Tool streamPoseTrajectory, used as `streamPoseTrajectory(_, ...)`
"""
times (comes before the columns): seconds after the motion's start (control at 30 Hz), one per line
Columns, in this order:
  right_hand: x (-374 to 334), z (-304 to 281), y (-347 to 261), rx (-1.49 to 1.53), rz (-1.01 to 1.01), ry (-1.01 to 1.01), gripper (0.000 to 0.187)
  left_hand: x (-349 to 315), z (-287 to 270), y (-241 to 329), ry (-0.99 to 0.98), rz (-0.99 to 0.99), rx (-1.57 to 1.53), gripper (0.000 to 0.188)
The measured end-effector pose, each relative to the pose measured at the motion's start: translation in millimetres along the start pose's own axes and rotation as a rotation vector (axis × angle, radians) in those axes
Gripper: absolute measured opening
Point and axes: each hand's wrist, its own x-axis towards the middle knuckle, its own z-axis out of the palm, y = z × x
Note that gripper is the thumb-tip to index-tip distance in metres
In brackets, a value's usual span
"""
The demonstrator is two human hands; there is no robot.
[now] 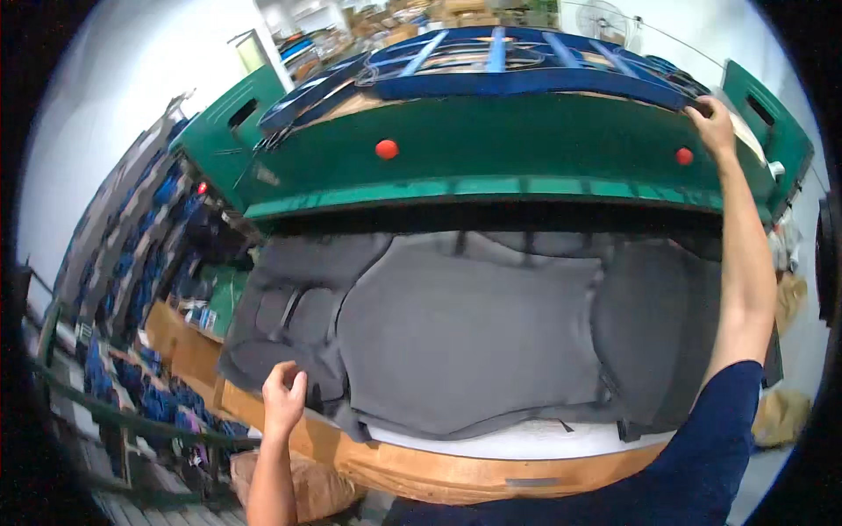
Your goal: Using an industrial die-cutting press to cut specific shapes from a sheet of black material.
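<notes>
Several layers of dark grey padded fabric (pixel 465 324) lie spread over the table, with curved, raised outlines between the pieces. Over the near left corner of the fabric is my left hand (pixel 284 399), its fingers curled in toward the thumb; whether anything is between them is hidden. My right arm reaches far forward along the right side. At its end my right hand (pixel 715 127) grips the right end of a blue metal frame (pixel 526 81). That frame has lighter blue crossbars (pixel 497 50) and rests on top of a green machine beam (pixel 526 140).
Two red buttons (pixel 387 149) sit on the beam's face, between green end plates (pixel 745 114). The table has a wooden front edge (pixel 491 473) and a white surface (pixel 526 440). Blue and grey stacks (pixel 132 219), a cardboard box (pixel 180 337) and a green rail (pixel 149 425) stand left.
</notes>
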Motion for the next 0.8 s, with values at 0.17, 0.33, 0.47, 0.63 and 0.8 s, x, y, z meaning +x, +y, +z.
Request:
streamPoseTrajectory(0.17,15.6,5.9,43.7,0.041,-0.034,0.010,0.051,3.9,-3.4,-11.7,0.032,0.008,-0.064,0.026)
streamPoseTrajectory(0.33,20.3,-1.2,-28.5,0.002,-0.006,0.216,0.051,36.7,-12.8,-30.2,0.096,0.174,0.091,0.028)
streamPoseTrajectory(0.47,7.3,-11.5,-186.2,0.124,-0.140,0.091,0.043,82.6,-14.8,-42.8,0.047,0.357,0.151,0.035)
streamPoseTrajectory(0.63,-14.8,-10.5,-382.9,0.057,-0.413,-0.243,0.039,173.7,19.9,-37.8,-0.117,0.625,0.247,0.053)
streamPoseTrajectory(0.8,-113.3,57.3,-644.9,0.295,-0.313,-0.435,0.044,255.5,30.2,-42.8,-0.129,0.747,0.246,0.071)
